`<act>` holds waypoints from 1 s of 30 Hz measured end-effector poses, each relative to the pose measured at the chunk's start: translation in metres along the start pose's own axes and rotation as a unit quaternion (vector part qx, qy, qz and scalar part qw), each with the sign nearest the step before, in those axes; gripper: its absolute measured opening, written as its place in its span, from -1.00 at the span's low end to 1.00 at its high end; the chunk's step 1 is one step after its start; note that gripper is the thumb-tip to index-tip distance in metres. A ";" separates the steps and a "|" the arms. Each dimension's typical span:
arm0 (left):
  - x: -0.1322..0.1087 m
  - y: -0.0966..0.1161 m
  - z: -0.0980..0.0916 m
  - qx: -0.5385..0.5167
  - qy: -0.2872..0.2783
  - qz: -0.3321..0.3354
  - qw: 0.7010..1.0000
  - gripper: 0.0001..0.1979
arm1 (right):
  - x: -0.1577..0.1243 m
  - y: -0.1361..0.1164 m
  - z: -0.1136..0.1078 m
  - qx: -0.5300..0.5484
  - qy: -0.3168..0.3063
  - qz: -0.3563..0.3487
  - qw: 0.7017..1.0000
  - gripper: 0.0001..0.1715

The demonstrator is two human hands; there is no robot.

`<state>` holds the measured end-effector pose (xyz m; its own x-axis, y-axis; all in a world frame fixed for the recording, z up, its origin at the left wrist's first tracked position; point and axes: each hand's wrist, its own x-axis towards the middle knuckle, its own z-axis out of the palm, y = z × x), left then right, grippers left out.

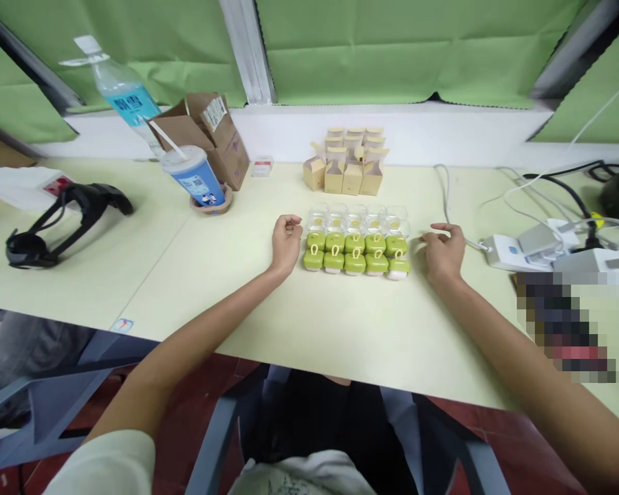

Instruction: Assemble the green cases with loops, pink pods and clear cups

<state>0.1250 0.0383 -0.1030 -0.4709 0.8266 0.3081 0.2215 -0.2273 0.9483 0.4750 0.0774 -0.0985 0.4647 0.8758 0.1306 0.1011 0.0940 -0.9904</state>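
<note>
Two rows of small green cases (355, 253) sit in the middle of the pale table (340, 330), with a row of clear plastic lids or shells (358, 218) just behind them. My left hand (285, 242) rests on the table at the left end of the green rows, fingers curled in loosely with nothing visible in them. My right hand (443, 253) rests at the right end, fingers also curled, close to the last green case but apart from it. A cluster of small tan cardboard boxes (348, 168) stands further back.
At back left are a blue paper cup with a straw (196, 177), a water bottle (121, 89), an open brown carton (211, 134) and a black headset (62, 220). White adapters and cables (541, 247) lie right. A small red-and-white item (263, 166) lies by the wall.
</note>
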 end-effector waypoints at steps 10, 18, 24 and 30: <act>-0.011 0.020 -0.007 -0.018 -0.034 -0.017 0.999 -0.85 | -0.007 -0.001 -0.008 0.002 -0.061 -0.055 0.997 -0.74; -0.015 0.040 -0.027 0.150 -0.147 0.248 0.946 -0.93 | -0.011 -0.005 -0.009 0.002 -0.077 -0.054 0.996 -0.84; 0.001 0.029 -0.031 0.194 -0.170 0.261 0.930 -0.82 | -0.014 -0.011 -0.008 -0.008 -0.083 -0.047 0.995 -0.85; 0.008 0.054 -0.038 0.160 -0.159 0.270 0.936 -0.68 | -0.014 -0.015 -0.006 0.011 -0.070 -0.027 0.997 -0.85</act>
<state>0.1005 0.0128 -0.0460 0.0511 0.7584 0.6497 0.6220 -0.5332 0.5735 0.4728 0.0610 -0.0854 0.3313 0.9265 0.1786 0.1038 0.1524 -0.9829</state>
